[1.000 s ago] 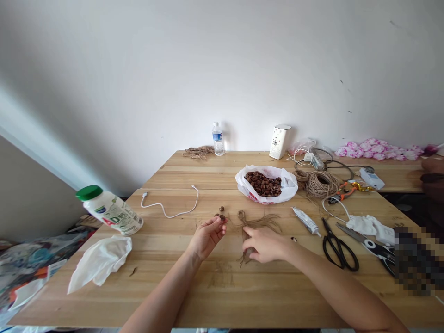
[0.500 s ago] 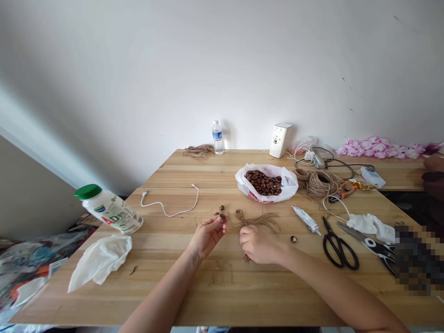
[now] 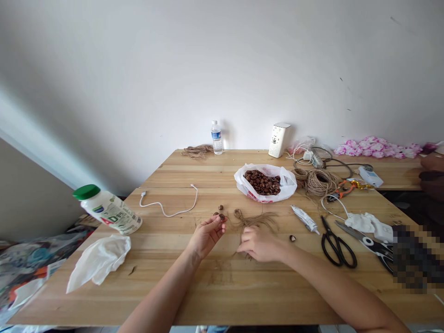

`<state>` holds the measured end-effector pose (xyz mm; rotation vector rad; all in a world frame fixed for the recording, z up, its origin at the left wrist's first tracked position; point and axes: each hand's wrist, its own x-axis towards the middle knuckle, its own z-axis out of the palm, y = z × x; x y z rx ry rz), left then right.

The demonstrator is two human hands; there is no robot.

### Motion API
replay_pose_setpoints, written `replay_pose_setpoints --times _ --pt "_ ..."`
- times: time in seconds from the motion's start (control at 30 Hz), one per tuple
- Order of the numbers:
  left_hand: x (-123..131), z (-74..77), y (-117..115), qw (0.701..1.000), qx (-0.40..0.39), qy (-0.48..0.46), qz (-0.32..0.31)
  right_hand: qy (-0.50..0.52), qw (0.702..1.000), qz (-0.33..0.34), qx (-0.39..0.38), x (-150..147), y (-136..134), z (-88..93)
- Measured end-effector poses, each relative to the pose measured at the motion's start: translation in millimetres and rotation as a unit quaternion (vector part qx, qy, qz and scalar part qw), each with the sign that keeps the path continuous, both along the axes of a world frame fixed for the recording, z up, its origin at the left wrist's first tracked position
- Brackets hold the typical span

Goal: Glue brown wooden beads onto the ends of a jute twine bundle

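My left hand (image 3: pixel 207 236) pinches a small brown bead (image 3: pixel 222 216) between thumb and fingertips above the wooden table (image 3: pixel 222 296). Two more loose beads (image 3: pixel 220 207) lie just beyond it. My right hand (image 3: pixel 258 243) rests with curled fingers on a bundle of jute twine (image 3: pixel 255 219) that has a loop at its top end and frayed strands spreading right. Another bead (image 3: pixel 292 238) sits on the table to the right of that hand.
A white plastic bag of brown beads (image 3: pixel 264 182), a twine coil (image 3: pixel 317 181), a glue tube (image 3: pixel 304 218), black scissors (image 3: pixel 336 245), shears (image 3: pixel 367 243) and white cloth (image 3: pixel 367 225) lie right. Left are a white cable (image 3: pixel 169 208), a green-capped bottle (image 3: pixel 107 210), crumpled tissue (image 3: pixel 99 261). Water bottle (image 3: pixel 217 138) stands behind.
My right hand drew back along the twine bundle and its fingers curled onto the strands. The left hand kept holding the bead in place.
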<state>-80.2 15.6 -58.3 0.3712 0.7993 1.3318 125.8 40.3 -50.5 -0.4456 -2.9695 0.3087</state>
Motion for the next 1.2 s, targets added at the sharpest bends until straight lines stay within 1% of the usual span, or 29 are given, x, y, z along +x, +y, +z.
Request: replay_pose_setpoints --times 0.1,0.17,0.23,0.3,0.37,0.47,0.53,0.6,0.63,0.67,0.7,0.77,0.83,0.9,0.97,1.1,1.2 --pt "0 0.5 0 1.000 0.002 0.000 -0.001 0.009 1.000 0.000 -0.018 0 -1 1.4" --pt "-1 0.8 0 1.000 0.003 -0.001 -0.002 0.013 0.999 -0.012 -0.048 1 -1 6.4" --pt "-1 0.8 1 1.000 0.004 -0.002 -0.003 0.021 0.994 -0.050 -0.096 3 -2 13.4" --pt "-2 0.8 1 1.000 0.005 -0.004 -0.003 0.039 0.983 -0.108 -0.144 6 -1 20.4" --pt "-3 1.3 1 1.000 0.008 -0.005 -0.004 0.083 0.970 -0.152 -0.170 8 0 25.8" --pt "-7 4.2 2 1.000 0.018 -0.010 -0.001 0.197 0.947 -0.192 -0.164 6 3 31.2" --pt "-12 7.4 3 1.000 0.023 -0.015 0.007 0.272 0.926 -0.222 -0.140 3 6 33.6" --pt "-17 10.4 3 0.999 0.027 -0.020 0.023 0.314 0.910 -0.247 -0.108 -1 8 34.8" --pt "-20 11.7 4 0.999 0.030 -0.022 0.030 0.317 0.911 -0.246 -0.094 -3 8 34.8" --pt "-22 12.8 4 0.999 0.032 -0.024 0.036 0.302 0.921 -0.230 -0.082 -6 7 34.4" --pt "-24 13.6 4 0.998 0.034 -0.025 0.041 0.270 0.939 -0.199 -0.073 -8 7 33.5" --pt "-25 14.6 4 0.998 0.037 -0.025 0.041 0.163 0.978 -0.120 -0.046 -14 4 30.8" --pt "-24 14.9 4 0.999 0.037 -0.021 0.032 0.052 0.997 -0.060 -0.015 -19 1 27.1" --pt "-22 14.5 3 0.999 0.039 -0.015 0.016 -0.014 0.999 -0.032 -0.004 -23 -1 22.3" --pt "-19 13.3 2 0.999 0.045 -0.009 -0.002 -0.042 0.999 -0.013 -0.016 -24 -2 16.5" --pt "-16 10.3 -1 0.998 0.059 0.005 -0.035 -0.062 0.998 -0.015 -0.027 -26 -4 4.0" --pt "-15 8.9 -2 0.996 0.061 0.019 -0.064 -0.057 0.998 -0.019 -0.014 -26 -9 0.8"
